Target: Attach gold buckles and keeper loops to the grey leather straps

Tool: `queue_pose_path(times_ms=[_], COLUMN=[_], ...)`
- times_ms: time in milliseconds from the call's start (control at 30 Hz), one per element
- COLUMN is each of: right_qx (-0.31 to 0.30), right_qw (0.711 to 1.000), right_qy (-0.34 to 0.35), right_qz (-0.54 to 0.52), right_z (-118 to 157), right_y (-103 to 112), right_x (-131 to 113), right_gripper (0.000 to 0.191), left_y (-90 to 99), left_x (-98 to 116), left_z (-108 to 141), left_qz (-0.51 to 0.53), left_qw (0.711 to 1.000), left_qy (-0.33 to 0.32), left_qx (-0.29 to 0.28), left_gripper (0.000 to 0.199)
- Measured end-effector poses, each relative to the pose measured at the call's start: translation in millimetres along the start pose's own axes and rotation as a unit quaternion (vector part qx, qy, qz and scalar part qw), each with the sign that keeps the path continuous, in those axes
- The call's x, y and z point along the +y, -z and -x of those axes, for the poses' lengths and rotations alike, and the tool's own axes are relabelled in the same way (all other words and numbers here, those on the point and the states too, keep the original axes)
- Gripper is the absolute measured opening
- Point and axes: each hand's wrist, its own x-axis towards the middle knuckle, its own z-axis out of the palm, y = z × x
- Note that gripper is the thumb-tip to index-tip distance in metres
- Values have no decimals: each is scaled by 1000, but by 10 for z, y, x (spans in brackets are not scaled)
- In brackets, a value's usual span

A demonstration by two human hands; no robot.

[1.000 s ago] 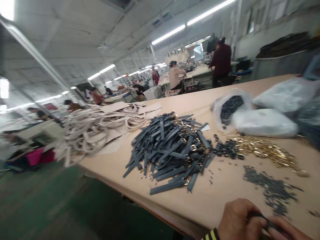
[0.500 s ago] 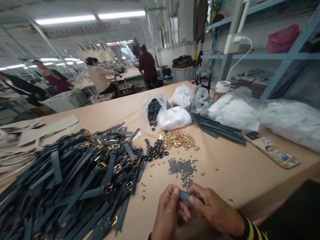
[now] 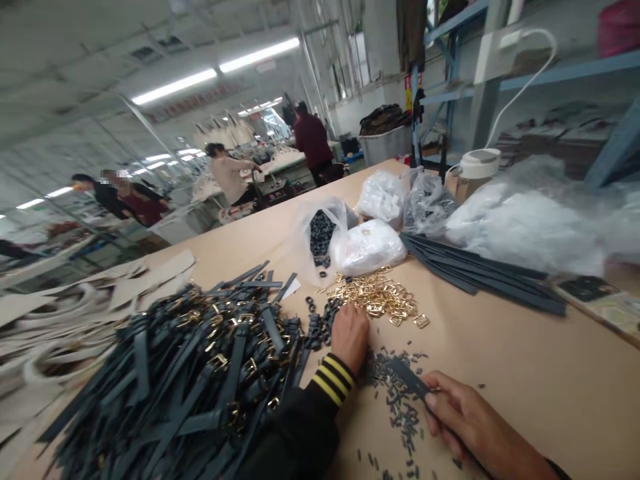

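Strap (image 3: 407, 376) juts far-left from right hand (image 3: 463, 415), pinched in its grip; left hand (image 3: 351, 331), beside buckles (image 3: 393, 297), hides its grip.

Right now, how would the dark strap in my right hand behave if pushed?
The dark strap probably bends but isn't limp, as its free end juts fairly straight from the right hand. Looking flat and narrow, it's likely light and unlikely to roll.

Factory hall, tan surface (image 3: 475, 340) in front of the blue shelf rack (image 3: 570, 75). Left of rack: grey bin (image 3: 385, 147) heaped with dark cloth, pale wall (image 3: 377, 40) behind it. Far left of rack: lit tube lights (image 3: 259, 55) under a greyish ceiling (image 3: 90, 47).
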Motion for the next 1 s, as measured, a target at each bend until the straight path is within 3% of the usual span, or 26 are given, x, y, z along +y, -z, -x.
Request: queue_pose_path(times_ms=[200, 433, 533, 667, 800, 1000], right_qx=[-27, -30, 18, 80, 30, 36], right_qw=[999, 999, 998, 994, 994, 982], right_qy=[-15, -18, -5, -10, 36, 62], right_qz=[12, 18, 57, 74, 96, 172], right_z=[-54, 19, 76, 80, 84, 186], right_y=[32, 84, 64, -125, -437, -768], right_x=[208, 127, -8, -64, 24, 28], right_gripper=[43, 44, 40, 45, 39, 35], left_y=[-115, 195, 417, 598, 571, 490], left_x=[19, -164, -110, 164, 367, 356], left_z=[-85, -8, 279, 898, 1442, 1811], left_qz=[-53, -8, 33, 120, 271, 277], left_qw=[999, 999, 998, 991, 960, 956], left_qy=[-5, 27, 25, -5, -16, 83], left_qx=[-11, 16, 38, 53, 69, 46], left_gripper=[16, 21, 20, 19, 17, 13])
